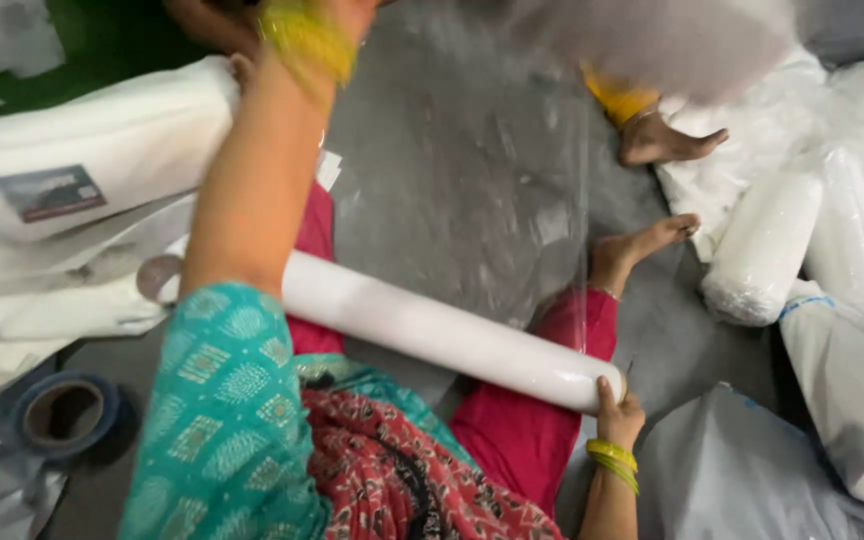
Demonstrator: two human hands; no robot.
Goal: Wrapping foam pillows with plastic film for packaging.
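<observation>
A seated person in a teal patterned sleeve and red trousers works on a grey floor. The long white roll of clear plastic film (432,335) lies across the person's lap, running from upper left to lower right. The right hand (617,410), with yellow bangles at the wrist, is closed around the roll's lower right end, fingers wrapped over the rim. The left arm is raised toward the top edge; the left hand (347,12) is cut off there, so how its fingers are set cannot be told. A yellow bangle (307,40) circles that wrist. A transparent sheet of film (492,170) stretches upward from the roll, over the floor, to a blurred pale mass at the top.

Two wrapped white cylindrical bundles (767,250) lie side by side at the right, near a bare foot (642,250). A second bare foot (664,138) rests above it. A ring of dark blue tape (64,412) lies at lower left. A large white bag with a dark label (82,165) occupies the upper left.
</observation>
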